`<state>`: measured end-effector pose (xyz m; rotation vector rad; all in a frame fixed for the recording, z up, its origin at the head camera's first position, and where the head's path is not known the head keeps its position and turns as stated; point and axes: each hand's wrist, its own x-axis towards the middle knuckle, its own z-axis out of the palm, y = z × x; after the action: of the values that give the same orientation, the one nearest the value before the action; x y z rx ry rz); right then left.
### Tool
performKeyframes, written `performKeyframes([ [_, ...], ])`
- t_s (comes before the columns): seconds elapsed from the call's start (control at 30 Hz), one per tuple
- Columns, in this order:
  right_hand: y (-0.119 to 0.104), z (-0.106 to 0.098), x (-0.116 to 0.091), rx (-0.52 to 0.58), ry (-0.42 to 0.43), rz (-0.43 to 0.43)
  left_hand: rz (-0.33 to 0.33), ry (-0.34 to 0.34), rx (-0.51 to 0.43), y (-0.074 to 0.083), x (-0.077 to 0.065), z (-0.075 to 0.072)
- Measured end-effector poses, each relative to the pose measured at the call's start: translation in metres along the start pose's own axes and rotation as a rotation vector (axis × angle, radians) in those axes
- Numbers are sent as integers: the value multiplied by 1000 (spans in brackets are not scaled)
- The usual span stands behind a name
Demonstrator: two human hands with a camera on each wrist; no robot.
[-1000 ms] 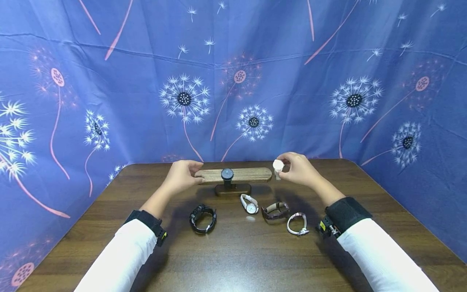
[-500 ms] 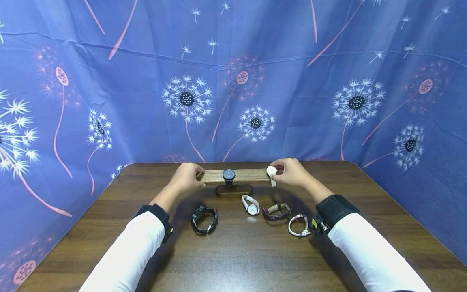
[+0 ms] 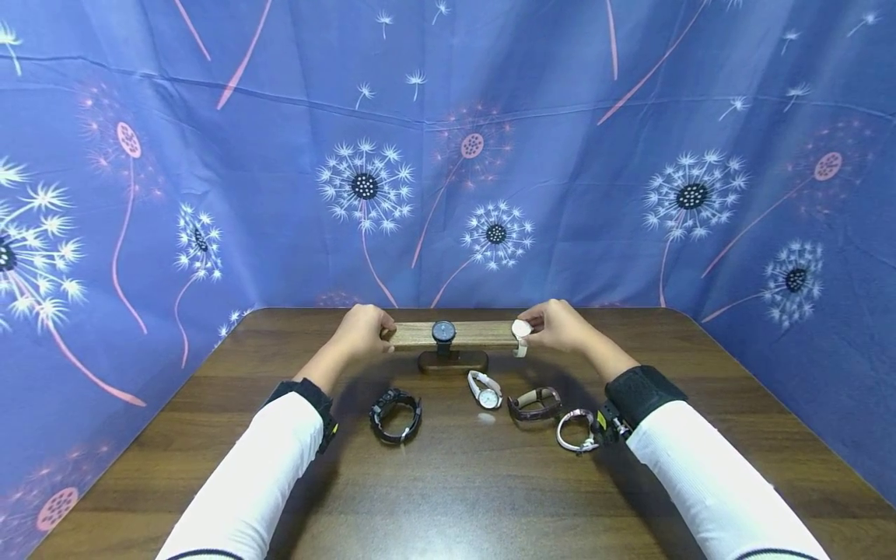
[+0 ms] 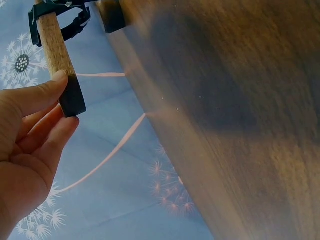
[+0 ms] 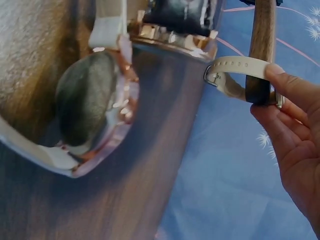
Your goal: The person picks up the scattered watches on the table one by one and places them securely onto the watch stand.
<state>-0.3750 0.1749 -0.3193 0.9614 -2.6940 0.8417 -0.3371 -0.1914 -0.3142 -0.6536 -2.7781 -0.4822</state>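
Currently, the left hand (image 3: 364, 330) pinches one end of a wooden bar (image 3: 483, 334), held above the surface (image 3: 448, 490) by a dark base (image 3: 453, 361). At the bar's other end, the right hand (image 3: 558, 325) grips a pale watch (image 3: 521, 329), its strap around the bar. Between them, a dark round watch (image 3: 443, 332) encircles the bar. Nearer lie a black watch (image 3: 378, 417) and a brown-strapped watch (image 3: 535, 414).

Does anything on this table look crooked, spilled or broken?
Nothing stands out: no spill or damage shows. The wooden bar looks level, held at one end by the left hand; the right hand holds a white watch at the other end.
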Motion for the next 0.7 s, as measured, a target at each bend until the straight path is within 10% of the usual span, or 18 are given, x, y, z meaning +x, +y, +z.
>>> performKeyframes([
  [0.7, -4, -4, 11, -99, -59, -24, 4, -6, 60, 4, 2, -1],
])
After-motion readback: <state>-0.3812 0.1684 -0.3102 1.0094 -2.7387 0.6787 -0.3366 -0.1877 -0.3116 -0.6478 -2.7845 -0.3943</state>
